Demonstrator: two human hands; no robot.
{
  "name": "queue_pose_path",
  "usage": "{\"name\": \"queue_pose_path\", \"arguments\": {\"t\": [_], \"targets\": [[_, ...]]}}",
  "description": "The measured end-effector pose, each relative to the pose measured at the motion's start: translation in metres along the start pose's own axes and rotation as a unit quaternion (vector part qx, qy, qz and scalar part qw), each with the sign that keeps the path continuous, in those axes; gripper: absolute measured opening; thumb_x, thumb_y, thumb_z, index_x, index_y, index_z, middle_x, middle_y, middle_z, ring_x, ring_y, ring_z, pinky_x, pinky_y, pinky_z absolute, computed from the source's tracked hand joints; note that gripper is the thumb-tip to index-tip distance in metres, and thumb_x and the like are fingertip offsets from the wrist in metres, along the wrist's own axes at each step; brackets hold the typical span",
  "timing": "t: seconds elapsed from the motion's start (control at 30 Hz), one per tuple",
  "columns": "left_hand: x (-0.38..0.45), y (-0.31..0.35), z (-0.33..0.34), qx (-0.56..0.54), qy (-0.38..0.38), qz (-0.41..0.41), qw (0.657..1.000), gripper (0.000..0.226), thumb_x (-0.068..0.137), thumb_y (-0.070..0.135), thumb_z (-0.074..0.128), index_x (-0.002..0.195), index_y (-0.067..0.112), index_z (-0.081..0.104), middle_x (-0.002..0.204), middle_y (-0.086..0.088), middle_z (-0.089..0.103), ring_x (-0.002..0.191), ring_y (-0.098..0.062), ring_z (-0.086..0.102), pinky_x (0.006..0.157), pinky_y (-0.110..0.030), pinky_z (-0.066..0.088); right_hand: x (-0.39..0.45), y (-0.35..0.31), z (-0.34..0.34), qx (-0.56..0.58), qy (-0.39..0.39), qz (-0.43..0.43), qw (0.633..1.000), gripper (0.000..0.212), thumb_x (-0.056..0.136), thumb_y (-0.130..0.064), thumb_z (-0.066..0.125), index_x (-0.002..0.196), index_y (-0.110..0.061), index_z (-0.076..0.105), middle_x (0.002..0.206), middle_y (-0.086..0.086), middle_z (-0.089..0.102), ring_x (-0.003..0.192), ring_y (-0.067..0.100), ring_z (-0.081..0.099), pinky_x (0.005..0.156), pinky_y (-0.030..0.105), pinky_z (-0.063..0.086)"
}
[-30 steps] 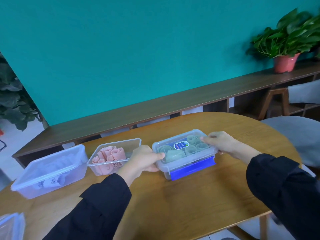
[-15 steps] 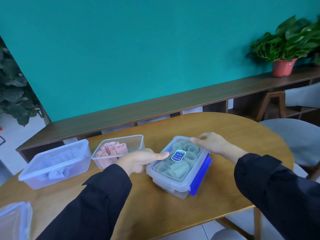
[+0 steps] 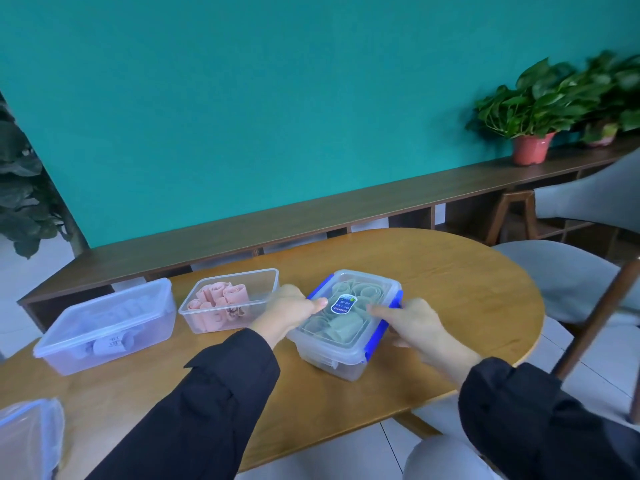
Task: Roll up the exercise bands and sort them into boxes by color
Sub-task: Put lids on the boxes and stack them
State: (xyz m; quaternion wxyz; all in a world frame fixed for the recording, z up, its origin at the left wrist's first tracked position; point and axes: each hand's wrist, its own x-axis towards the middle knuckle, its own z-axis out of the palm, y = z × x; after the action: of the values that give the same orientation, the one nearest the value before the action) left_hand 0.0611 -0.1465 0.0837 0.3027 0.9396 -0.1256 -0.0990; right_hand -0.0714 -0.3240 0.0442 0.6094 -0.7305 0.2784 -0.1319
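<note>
A clear lidded box [image 3: 341, 355] with blue clasps holds rolled green bands [image 3: 341, 327] and stands on the wooden table [image 3: 467, 306]. My left hand [image 3: 289, 311] grips its left side, thumb on the lid. On the right side, my right hand [image 3: 412, 323] holds the box by the blue clasp. To the left, an open clear box [image 3: 263, 282] holds rolled pink bands [image 3: 221, 297]. Further left stands a lidded frosted box [image 3: 104, 327] with pale bands inside, hard to make out.
A clear lid or box [image 3: 27, 441] lies at the table's near left corner. A long low wooden shelf [image 3: 311, 216] runs behind the table, with potted plants [image 3: 533, 109] on it. Grey chairs [image 3: 561, 271] stand to the right.
The green-band box has been turned from lying crosswise to pointing away from me. My right hand moved from its far corner to the right blue clasp.
</note>
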Motion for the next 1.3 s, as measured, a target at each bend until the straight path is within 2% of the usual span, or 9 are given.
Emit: {"name": "queue_pose_path", "arguments": {"t": [0.1,0.23,0.37,0.5,0.6,0.83,1.03,1.13,1.3], "targets": [[-0.006,-0.002,0.004,0.018,0.045,0.004,0.999,0.051,0.091,0.047,0.07,0.066,0.014,0.041,0.062,0.0,0.043,0.055,-0.017,0.042,0.05,-0.027,0.03,-0.013,-0.001,0.017,-0.083,0.02,-0.055,0.995,0.026,0.087,-0.045,0.073,0.09,-0.019,0.075,0.083,-0.001,0.073,0.082,0.021,0.067,0.071,0.03,0.051],[-0.018,-0.003,0.008,0.054,0.096,0.013,0.994,0.052,0.092,0.053,0.066,0.066,0.013,0.045,0.064,0.0,0.051,0.056,-0.016,0.048,0.047,-0.029,0.03,-0.005,-0.004,0.031,-0.175,0.054,-0.035,0.983,0.044,0.099,-0.04,0.051,0.109,0.002,0.06,0.104,0.017,0.068,0.081,0.03,0.058,0.067,0.03,0.042],[-0.032,-0.012,0.009,0.03,0.122,0.032,0.992,0.059,0.092,0.057,0.063,0.061,0.015,0.037,0.056,0.0,0.041,0.052,-0.019,0.044,0.047,-0.03,0.029,0.01,-0.023,0.031,-0.248,0.046,-0.051,0.966,0.031,0.103,-0.025,0.042,0.106,0.002,0.057,0.099,0.016,0.061,0.08,0.032,0.055,0.069,0.028,0.038],[-0.043,-0.035,0.002,-0.019,0.104,0.054,0.993,0.053,0.093,0.063,0.055,0.071,0.015,0.056,0.071,0.003,0.06,0.072,-0.019,0.059,0.064,-0.031,0.045,0.014,-0.042,0.036,-0.338,0.038,-0.106,0.934,0.038,0.103,-0.023,0.042,0.135,-0.003,0.046,0.103,0.014,0.063,0.082,0.032,0.057,0.064,0.035,0.047],[-0.059,-0.059,-0.018,-0.046,0.154,0.078,0.984,0.044,0.096,0.061,0.05,0.09,0.021,0.068,0.09,0.007,0.071,0.087,-0.016,0.064,0.083,-0.036,0.054,-0.007,-0.057,0.061,-0.352,0.036,-0.189,0.916,0.052,0.101,-0.028,0.045,0.149,-0.009,0.037,0.11,0.016,0.067,0.094,0.035,0.064,0.079,0.044,0.055],[-0.123,-0.157,-0.096,0.027,0.237,0.037,0.97,0.021,0.099,0.04,0.055,0.103,0.03,0.072,0.097,0.006,0.074,0.091,-0.019,0.067,0.083,-0.035,0.056,-0.092,-0.068,0.177,-0.309,-0.159,-0.34,0.874,0.03,0.101,-0.034,0.054,0.123,-0.019,0.067,0.119,0.005,0.071,0.11,0.025,0.064,0.092,0.033,0.05],[-0.205,-0.28,-0.139,0.111,0.253,-0.052,0.96,0.018,0.096,0.037,0.062,0.094,0.024,0.074,0.093,0.008,0.072,0.09,-0.016,0.065,0.085,-0.034,0.053,-0.162,-0.045,0.29,-0.312,-0.315,-0.416,0.794,0.038,0.1,-0.041,0.055,0.132,-0.02,0.062,0.134,-0.002,0.063,0.123,0.015,0.056,0.107,0.032,0.043],[-0.244,-0.318,-0.15,0.067,0.238,-0.044,0.968,0.023,0.09,0.042,0.073,0.107,0.026,0.075,0.104,0.014,0.07,0.098,-0.01,0.063,0.089,-0.03,0.051,-0.188,-0.036,0.331,-0.289,-0.365,-0.429,0.774,0.036,0.099,-0.038,0.057,0.131,-0.022,0.062,0.131,-0.002,0.062,0.121,0.017,0.055,0.102,0.032,0.044],[-0.262,-0.364,-0.155,0.183,0.208,-0.02,0.961,0.033,0.083,0.042,0.081,0.107,0.022,0.072,0.103,0.007,0.071,0.101,-0.019,0.058,0.087,-0.037,0.049,-0.204,-0.024,0.361,-0.33,-0.395,-0.454,0.728,0.055,0.099,-0.049,0.056,0.149,-0.027,0.046,0.149,-0.006,0.047,0.135,0.021,0.04,0.111,0.038,0.034]]}}
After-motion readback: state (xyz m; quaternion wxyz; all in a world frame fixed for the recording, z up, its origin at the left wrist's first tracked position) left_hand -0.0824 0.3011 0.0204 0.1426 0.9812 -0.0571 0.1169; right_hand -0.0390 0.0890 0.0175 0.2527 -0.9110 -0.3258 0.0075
